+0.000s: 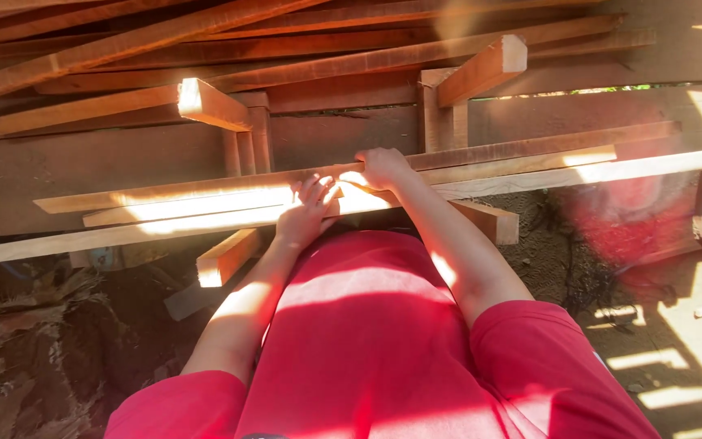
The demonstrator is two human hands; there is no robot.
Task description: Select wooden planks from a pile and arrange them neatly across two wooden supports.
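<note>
no packages, labels or signs anywhere, just wood. big messy stack of reddish planks (205,32) across the top, running off the frame on both sides. below that, three long thin strips (530,167) lying side by side on two wooden supports (241,134), ends cut off at the left edge. red shirt (367,341) filling the bottom middle and hiding the ground underneath. blurry red blob (627,219) at right, can't make out what it is. dirt and dry leaves (10,358) bottom left, mostly lost in shadow.

left hand (306,213) flat on the nearest strip, fingers spread and open, pressing rather than gripping. right hand (382,167) just beside it, curled over the edge of the strips, fingers wrapped down around the wood, fingertips hidden behind it. harsh sunlight washing out the strips near both hands.
</note>
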